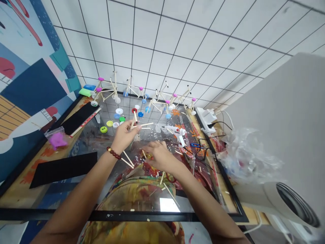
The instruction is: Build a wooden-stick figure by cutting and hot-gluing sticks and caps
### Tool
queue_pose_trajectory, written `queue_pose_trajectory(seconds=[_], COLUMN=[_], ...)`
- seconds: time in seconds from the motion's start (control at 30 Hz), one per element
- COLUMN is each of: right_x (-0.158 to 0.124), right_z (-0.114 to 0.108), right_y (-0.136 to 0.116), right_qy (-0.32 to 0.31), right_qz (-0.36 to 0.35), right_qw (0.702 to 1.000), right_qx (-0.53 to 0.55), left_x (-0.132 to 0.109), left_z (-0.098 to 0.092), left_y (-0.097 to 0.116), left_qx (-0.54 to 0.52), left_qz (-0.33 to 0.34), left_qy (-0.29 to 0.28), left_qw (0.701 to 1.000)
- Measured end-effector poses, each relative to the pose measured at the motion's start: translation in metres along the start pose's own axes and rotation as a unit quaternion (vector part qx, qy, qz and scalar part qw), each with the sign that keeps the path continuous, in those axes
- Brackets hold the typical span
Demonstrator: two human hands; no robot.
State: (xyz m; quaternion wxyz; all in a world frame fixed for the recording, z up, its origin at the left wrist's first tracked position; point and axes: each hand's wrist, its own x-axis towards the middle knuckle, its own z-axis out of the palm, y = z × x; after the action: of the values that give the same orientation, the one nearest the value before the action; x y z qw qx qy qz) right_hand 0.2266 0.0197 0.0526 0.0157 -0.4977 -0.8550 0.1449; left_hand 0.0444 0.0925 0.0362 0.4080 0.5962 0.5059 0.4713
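My left hand (125,136) is closed on a small frame of pale wooden sticks (135,116), raised above the glass tabletop. One of its sticks has a dark tip. My right hand (159,156) is low over the table, its fingers apart, beside a short wooden stick (144,154); whether it touches the stick I cannot tell. Ahead of it lies a white glue gun (175,130) on its side. Loose sticks (127,159) lie under my left wrist, and small white scraps are scattered around both hands.
Several stick figures with pink and blue parts (106,89) stand along the back edge. Bottle caps (109,123) lie at centre left. Black sheets (64,168) and a bag of purple clay (57,139) are left; a power strip (206,117), cables and clear plastic bag (250,156) right.
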Motion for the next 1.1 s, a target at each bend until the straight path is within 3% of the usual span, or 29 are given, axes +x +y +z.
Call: queue_pose_trajectory(seconds=[0.27,0.47,0.7,0.8,0.93,1.1], right_x=[0.017,0.031,0.044,0.027,-0.017,-0.06], right_z=[0.003,0.008,0.016,0.006,-0.008,-0.007], right_y=[0.01,0.033,0.047,0.044,0.046,0.072], right_qy=[-0.02,0.103,0.078,0.092,0.171,0.284], right_qz=[-0.014,0.116,0.122,0.119,0.122,0.227], right_qw=[0.999,0.987,0.988,0.988,0.973,0.92], right_qx=[0.049,0.043,0.044,0.034,0.098,0.149], left_x=[-0.001,0.003,0.008,0.007,0.004,0.002], left_z=[0.0,-0.01,-0.016,-0.013,-0.008,0.0], left_y=[-0.003,-0.002,-0.01,-0.014,-0.012,-0.014], left_qx=[0.029,0.006,0.024,0.039,0.059,0.065], left_qz=[0.051,0.006,-0.005,0.001,-0.001,-0.003], left_qy=[-0.011,0.001,-0.083,-0.099,-0.108,-0.122], left_qw=[0.998,1.0,0.996,0.994,0.992,0.99])
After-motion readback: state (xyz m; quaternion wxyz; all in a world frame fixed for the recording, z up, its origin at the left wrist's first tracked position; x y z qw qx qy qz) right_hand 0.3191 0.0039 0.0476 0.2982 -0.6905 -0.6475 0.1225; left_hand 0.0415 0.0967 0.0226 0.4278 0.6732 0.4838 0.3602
